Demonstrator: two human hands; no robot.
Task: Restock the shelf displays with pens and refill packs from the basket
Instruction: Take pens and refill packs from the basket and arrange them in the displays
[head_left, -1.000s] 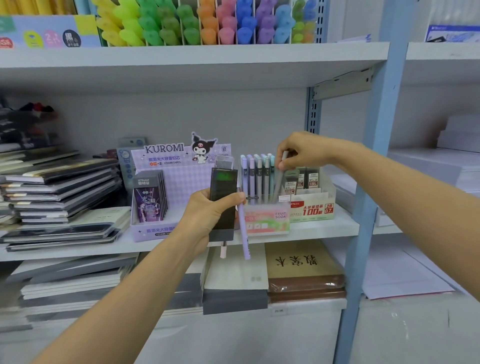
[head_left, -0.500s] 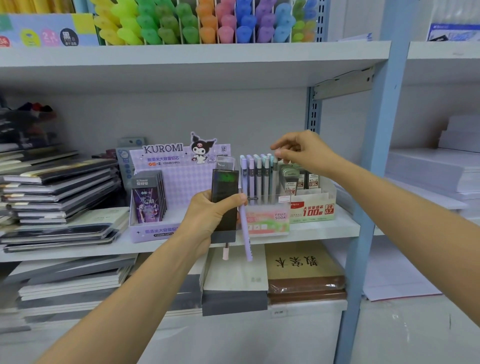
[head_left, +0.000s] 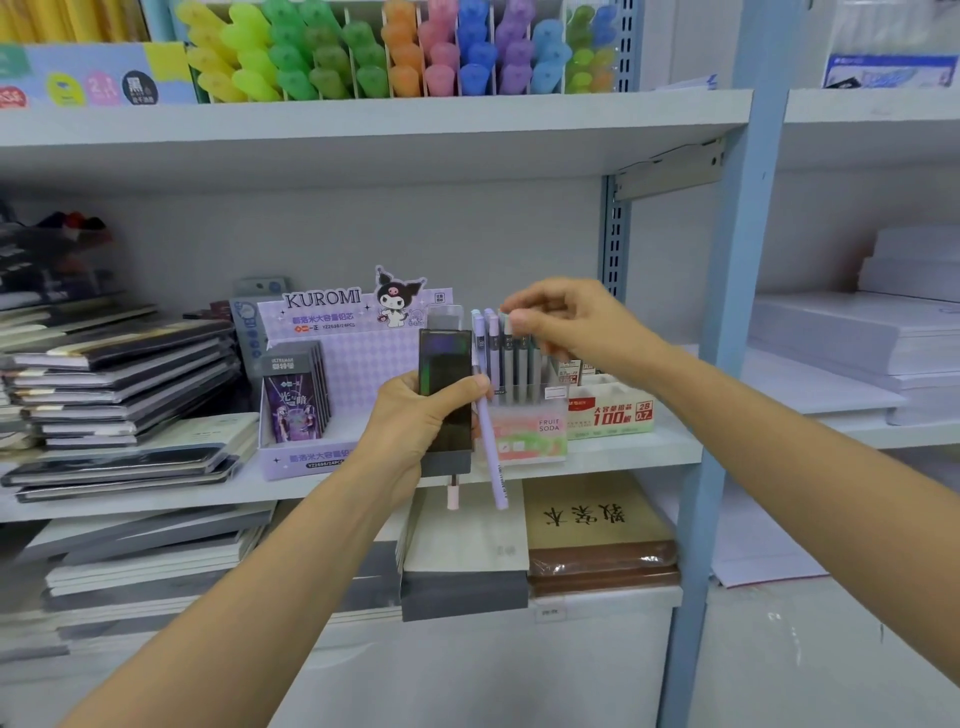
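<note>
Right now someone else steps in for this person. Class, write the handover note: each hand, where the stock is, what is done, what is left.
Left hand grips a dark pack and a lilac pen; a pink pen pokes out below.
Right hand is at the tops of the pens in the Fruit Soda box; whether it pinches one is unclear.
Done: a row of pens stands in the box.
To do: shelve the lilac pen, pink pen and pack. Basket not in view.
</note>
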